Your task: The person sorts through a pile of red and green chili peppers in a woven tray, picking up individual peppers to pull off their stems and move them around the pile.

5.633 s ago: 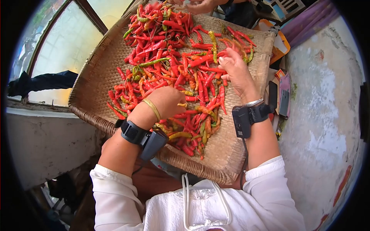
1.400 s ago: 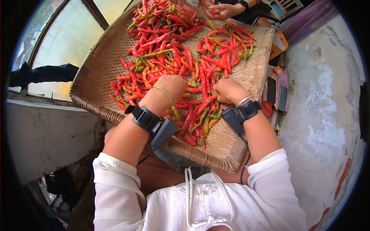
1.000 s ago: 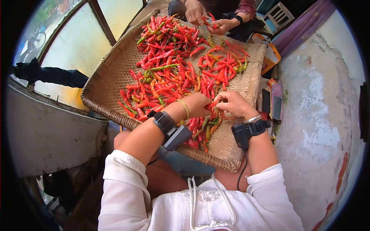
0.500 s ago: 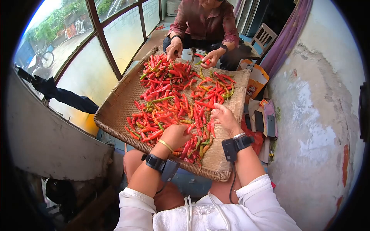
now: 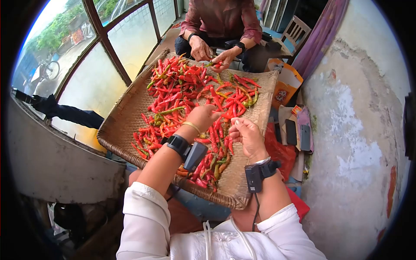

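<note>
Red chili peppers (image 5: 173, 93), with a few green and orange ones among them, lie heaped and spread in a wide woven basket tray (image 5: 123, 112). My left hand (image 5: 203, 118) is over the middle of the peppers, its fingers closed on a red chili pepper (image 5: 226, 115) that is partly hidden. Close beside it on the right, my right hand (image 5: 245, 135) has thumb and forefinger pinched together near that pepper. Anything between those fingertips is too small to make out. Both wrists carry black strapped devices.
Across the tray sits another person (image 5: 223, 21), whose two hands hold chili peppers at the far edge. An orange box (image 5: 286, 82) and phones (image 5: 305, 138) are at the right by the wall. A folded dark umbrella (image 5: 73, 113) leans at the left near the windows.
My left hand has moved up and right over the tray, nearer my right hand, whose fingers are now pinched. The other person's hands have come together. The view has shifted slightly.
</note>
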Motion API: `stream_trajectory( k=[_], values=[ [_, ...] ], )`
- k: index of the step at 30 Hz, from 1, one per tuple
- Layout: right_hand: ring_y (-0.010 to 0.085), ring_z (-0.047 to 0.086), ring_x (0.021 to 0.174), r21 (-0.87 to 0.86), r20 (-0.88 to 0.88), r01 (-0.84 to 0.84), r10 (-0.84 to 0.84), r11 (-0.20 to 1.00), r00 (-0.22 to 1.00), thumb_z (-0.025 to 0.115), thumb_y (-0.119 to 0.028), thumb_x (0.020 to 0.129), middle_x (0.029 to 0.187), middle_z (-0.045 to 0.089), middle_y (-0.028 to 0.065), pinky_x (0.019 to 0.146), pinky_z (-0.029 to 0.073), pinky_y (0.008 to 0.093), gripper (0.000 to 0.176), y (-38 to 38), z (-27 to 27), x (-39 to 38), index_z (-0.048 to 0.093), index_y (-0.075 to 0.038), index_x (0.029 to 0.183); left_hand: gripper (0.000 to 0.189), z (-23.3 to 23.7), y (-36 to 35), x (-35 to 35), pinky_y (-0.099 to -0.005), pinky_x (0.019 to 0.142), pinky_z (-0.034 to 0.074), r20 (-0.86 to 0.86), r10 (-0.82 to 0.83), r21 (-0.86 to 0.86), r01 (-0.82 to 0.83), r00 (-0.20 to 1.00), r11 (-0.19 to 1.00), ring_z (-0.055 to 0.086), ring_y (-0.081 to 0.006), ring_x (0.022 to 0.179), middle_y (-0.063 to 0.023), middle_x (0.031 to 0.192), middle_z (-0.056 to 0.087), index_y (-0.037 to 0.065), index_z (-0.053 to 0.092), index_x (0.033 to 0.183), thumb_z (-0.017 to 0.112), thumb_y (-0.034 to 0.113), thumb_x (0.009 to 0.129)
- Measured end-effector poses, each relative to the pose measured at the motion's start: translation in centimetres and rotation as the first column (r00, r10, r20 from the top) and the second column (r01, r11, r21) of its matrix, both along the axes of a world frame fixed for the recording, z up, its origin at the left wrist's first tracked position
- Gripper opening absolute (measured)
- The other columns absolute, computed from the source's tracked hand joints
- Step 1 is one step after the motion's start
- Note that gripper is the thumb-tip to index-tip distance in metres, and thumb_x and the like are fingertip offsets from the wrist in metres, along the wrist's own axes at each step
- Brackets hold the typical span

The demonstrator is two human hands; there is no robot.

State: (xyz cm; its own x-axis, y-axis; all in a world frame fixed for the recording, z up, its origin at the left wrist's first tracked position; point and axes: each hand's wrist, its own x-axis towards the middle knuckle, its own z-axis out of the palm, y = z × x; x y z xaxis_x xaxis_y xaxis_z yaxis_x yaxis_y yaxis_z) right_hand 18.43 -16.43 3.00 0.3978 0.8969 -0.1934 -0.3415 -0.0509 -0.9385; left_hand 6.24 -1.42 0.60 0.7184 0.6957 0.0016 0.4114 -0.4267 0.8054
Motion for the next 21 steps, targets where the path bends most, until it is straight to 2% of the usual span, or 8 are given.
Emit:
stream_trajectory(
  k=[1, 3, 5, 7, 10, 15, 18, 21],
  values=[
    [0.0048, 0.056, 0.059, -0.006, 0.000, -0.017, 0.017, 1.000, 1.000, 0.050, -0.021, 0.089, 0.074, 0.060, 0.0012, 0.050, 0.043, 0.0164, 0.022, 0.2, 0.0, -0.3, 0.057, -0.003, 0.100, 0.038, -1.0, -0.6, 0.4, -0.0379, 0.073, 0.049, -0.215, -0.068, 0.353, 0.142, 0.974, 0.925, 0.061, -0.0286, 0.082, -0.0164, 0.085, 0.059, 0.002, 0.057, 0.104, 0.061, 0.028, 0.077],
    [0.0043, 0.055, 0.058, -0.020, 0.001, -0.038, 0.038, 0.999, 0.999, 0.051, -0.021, 0.089, 0.073, 0.059, 0.0010, 0.050, 0.043, 0.0167, 0.021, 0.7, 0.1, -0.5, 0.057, -0.003, 0.099, 0.040, -1.2, -3.1, 0.0, -0.0403, 0.075, 0.048, -0.430, -0.170, 0.349, 0.337, 0.887, 0.875, 0.059, -0.0302, 0.091, -0.0155, 0.109, 0.049, 0.008, 0.053, 0.110, 0.060, 0.023, 0.074],
    [0.0042, 0.055, 0.057, 0.003, -0.018, -0.046, 0.046, 0.999, 0.999, 0.050, -0.020, 0.089, 0.072, 0.059, 0.0011, 0.049, 0.043, 0.0168, 0.021, 1.3, 0.0, -0.6, 0.057, -0.003, 0.098, 0.037, -2.2, -4.3, -0.4, -0.0396, 0.075, 0.049, -0.643, -0.252, 0.280, 0.529, 0.723, 0.801, 0.059, -0.0282, 0.093, -0.0125, 0.111, 0.047, 0.011, 0.054, 0.110, 0.061, 0.020, 0.074],
    [0.0037, 0.054, 0.057, 0.013, -0.027, -0.016, 0.016, 1.000, 0.999, 0.050, -0.019, 0.089, 0.072, 0.059, 0.0005, 0.050, 0.043, 0.0164, 0.020, 1.9, 0.3, -0.5, 0.057, -0.003, 0.098, 0.041, -3.5, -4.1, -1.1, -0.0403, 0.071, 0.050, -0.660, -0.242, 0.342, 0.571, 0.711, 0.747, 0.060, -0.0285, 0.087, -0.0097, 0.110, 0.047, 0.015, 0.054, 0.112, 0.061, 0.024, 0.073],
    [0.0038, 0.054, 0.057, 0.001, 0.034, -0.024, 0.024, 1.000, 0.999, 0.050, -0.019, 0.089, 0.072, 0.059, -0.0001, 0.051, 0.043, 0.0173, 0.019, 2.9, 0.7, 0.3, 0.058, -0.003, 0.098, 0.028, -1.9, -2.9, -2.6, -0.0387, 0.069, 0.050, -0.686, -0.274, 0.260, 0.580, 0.673, 0.772, 0.061, -0.0270, 0.084, -0.0089, 0.100, 0.054, 0.015, 0.058, 0.102, 0.059, 0.022, 0.075],
    [0.0059, 0.053, 0.058, -0.080, 0.421, -0.029, 0.060, 0.996, 0.905, 0.052, -0.014, 0.087, 0.070, 0.058, 0.0015, 0.054, 0.044, 0.0193, 0.017, 4.1, 1.2, 1.0, 0.060, 0.000, 0.092, 0.024, -3.5, -2.0, -4.7, -0.0384, 0.071, 0.049, -0.586, -0.314, 0.267, 0.544, 0.747, 0.796, 0.059, -0.0269, 0.087, -0.0088, 0.094, 0.058, 0.014, 0.060, 0.098, 0.059, 0.018, 0.075],
    [0.0072, 0.053, 0.057, -0.101, 0.411, -0.057, 0.094, 0.993, 0.907, 0.053, -0.012, 0.086, 0.069, 0.058, 0.0028, 0.054, 0.044, 0.0199, 0.016, 4.7, 1.0, 0.8, 0.060, 0.002, 0.090, 0.024, -3.9, -1.8, -5.5, -0.0385, 0.072, 0.049, -0.483, -0.324, 0.284, 0.496, 0.814, 0.821, 0.059, -0.0274, 0.088, -0.0085, 0.093, 0.058, 0.014, 0.060, 0.097, 0.059, 0.017, 0.074],
    [0.0079, 0.054, 0.057, -0.106, 0.438, -0.094, 0.131, 0.990, 0.889, 0.053, -0.013, 0.086, 0.070, 0.058, 0.0032, 0.055, 0.045, 0.0204, 0.017, 5.5, 1.2, 0.3, 0.060, 0.002, 0.092, 0.026, -4.0, -1.6, -5.0, -0.0385, 0.071, 0.049, -0.524, -0.306, 0.272, 0.497, 0.795, 0.824, 0.059, -0.0267, 0.086, -0.0082, 0.091, 0.057, 0.015, 0.060, 0.099, 0.060, 0.017, 0.073]
  ],
)
